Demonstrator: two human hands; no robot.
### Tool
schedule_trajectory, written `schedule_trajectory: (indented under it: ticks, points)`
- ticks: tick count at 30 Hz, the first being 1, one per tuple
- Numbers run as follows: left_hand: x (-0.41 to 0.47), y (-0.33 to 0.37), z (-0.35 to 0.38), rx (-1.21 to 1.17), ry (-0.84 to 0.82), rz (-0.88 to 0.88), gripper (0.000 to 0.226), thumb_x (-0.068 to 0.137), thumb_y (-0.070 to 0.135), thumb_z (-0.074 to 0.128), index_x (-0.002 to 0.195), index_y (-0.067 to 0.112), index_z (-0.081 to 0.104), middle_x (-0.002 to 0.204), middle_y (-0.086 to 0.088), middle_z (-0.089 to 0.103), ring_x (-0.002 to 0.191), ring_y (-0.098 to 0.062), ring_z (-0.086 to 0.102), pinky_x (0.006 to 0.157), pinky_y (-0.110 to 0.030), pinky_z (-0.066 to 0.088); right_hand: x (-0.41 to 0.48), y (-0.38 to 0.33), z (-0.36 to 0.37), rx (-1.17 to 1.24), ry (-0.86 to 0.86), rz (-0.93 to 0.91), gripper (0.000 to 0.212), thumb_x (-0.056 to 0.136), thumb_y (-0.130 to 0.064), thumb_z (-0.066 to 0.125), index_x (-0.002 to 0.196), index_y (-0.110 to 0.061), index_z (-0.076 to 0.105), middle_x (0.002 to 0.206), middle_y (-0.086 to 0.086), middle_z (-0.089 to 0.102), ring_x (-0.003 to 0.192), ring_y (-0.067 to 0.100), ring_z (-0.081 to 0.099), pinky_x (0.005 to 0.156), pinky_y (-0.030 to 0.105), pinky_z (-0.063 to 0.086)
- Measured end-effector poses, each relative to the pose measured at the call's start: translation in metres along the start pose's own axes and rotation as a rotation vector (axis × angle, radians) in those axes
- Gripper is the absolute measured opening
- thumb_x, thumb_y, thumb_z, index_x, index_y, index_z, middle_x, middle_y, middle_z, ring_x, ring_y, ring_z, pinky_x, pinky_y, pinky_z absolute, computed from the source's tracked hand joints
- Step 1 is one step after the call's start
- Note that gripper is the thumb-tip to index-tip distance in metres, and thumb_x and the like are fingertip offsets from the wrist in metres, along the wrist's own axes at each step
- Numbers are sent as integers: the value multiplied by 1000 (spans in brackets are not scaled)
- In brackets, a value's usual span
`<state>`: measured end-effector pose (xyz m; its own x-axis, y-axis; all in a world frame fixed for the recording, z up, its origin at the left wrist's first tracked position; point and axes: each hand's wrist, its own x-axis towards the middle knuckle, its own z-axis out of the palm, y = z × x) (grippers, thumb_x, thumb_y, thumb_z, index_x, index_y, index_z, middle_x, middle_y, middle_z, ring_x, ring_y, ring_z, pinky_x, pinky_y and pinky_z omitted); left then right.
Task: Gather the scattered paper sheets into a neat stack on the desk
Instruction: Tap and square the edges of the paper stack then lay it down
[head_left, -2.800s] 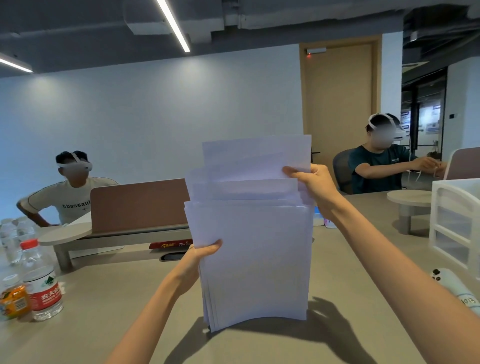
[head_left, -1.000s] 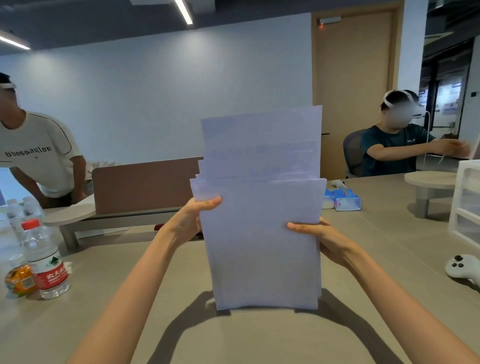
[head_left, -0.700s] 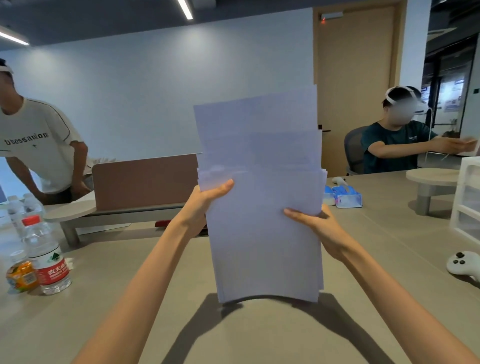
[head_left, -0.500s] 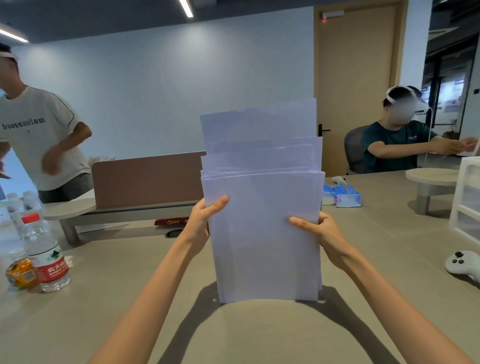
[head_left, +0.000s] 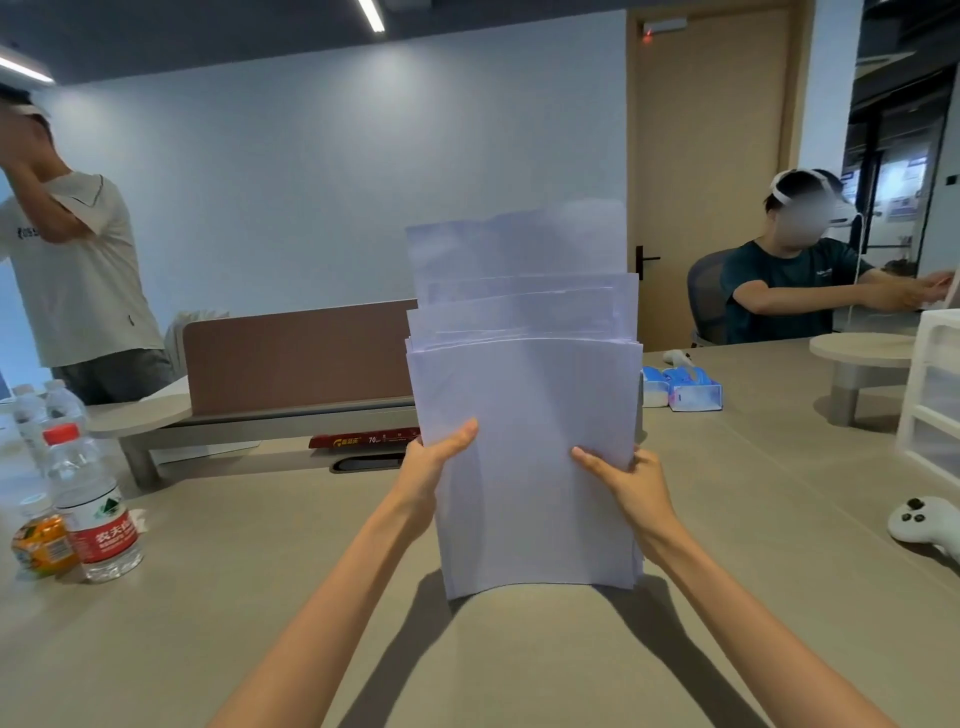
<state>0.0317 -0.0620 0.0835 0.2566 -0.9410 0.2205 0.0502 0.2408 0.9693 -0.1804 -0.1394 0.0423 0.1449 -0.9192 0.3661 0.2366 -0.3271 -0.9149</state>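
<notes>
A stack of white paper sheets (head_left: 524, 395) stands upright on its bottom edge on the beige desk (head_left: 260, 597), in the middle of the view. Its top is uneven, with several sheets sticking up higher than the front ones. My left hand (head_left: 434, 460) grips the stack's left edge, thumb across the front sheet. On the right edge sits my right hand (head_left: 626, 486), thumb on the front as well. Both hands hold the lower half of the stack.
Water bottles (head_left: 91, 509) and a small orange bottle (head_left: 41, 538) stand at the left. A white controller (head_left: 922, 522) and white drawer unit (head_left: 935, 395) are at the right. Tissue packs (head_left: 685, 392) lie behind the stack. A brown divider (head_left: 301, 353) crosses the desk; two persons are beyond.
The stack dropped and its bottom edge met the desk; the raised back sheets sank lower. Both hands slid down the sides. The person at the left stood up and raised an arm.
</notes>
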Motion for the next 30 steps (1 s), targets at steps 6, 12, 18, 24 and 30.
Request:
schedule_trajectory:
  ticks: [6, 12, 18, 24, 30]
  points:
    - [2, 5, -1, -24, 9, -1, 41, 79, 23, 76, 117, 10, 67, 113, -8, 72, 103, -27, 69, 92, -46, 54, -3, 1, 0, 51, 51, 8, 14, 82, -13, 74, 94, -8, 70, 83, -4, 73, 73, 13, 69, 60, 18, 54]
    - [-5, -25, 2, 76, 118, -20, 21, 89, 31, 65, 108, 22, 65, 104, 6, 72, 99, -16, 67, 83, -29, 52, -17, 14, -3, -27, 2, 80, 12, 82, -12, 73, 91, -12, 66, 82, -7, 70, 59, -7, 64, 54, 11, 49]
    - [-5, -21, -3, 8, 289, -15, 33, 89, 34, 65, 114, 14, 59, 101, 1, 66, 88, -13, 61, 74, -31, 48, -22, 11, -17, -162, -211, 191, 28, 75, -28, 80, 96, -12, 69, 94, 0, 70, 83, 14, 65, 57, 16, 52]
    - [-6, -1, -7, -196, 333, -22, 26, 93, 27, 62, 111, 10, 64, 95, 2, 69, 82, -12, 65, 59, -23, 52, -28, 5, -24, 114, -305, 319, 72, 50, -43, 88, 112, -11, 68, 108, 7, 72, 100, 26, 66, 81, 33, 57]
    - [-5, 6, -3, -381, 311, -75, 32, 93, 31, 62, 118, 12, 64, 117, -5, 68, 106, -25, 65, 86, -41, 53, -41, -9, -4, 728, -204, 332, 47, 74, -3, 67, 118, -16, 61, 108, 9, 71, 97, 22, 70, 80, 35, 59]
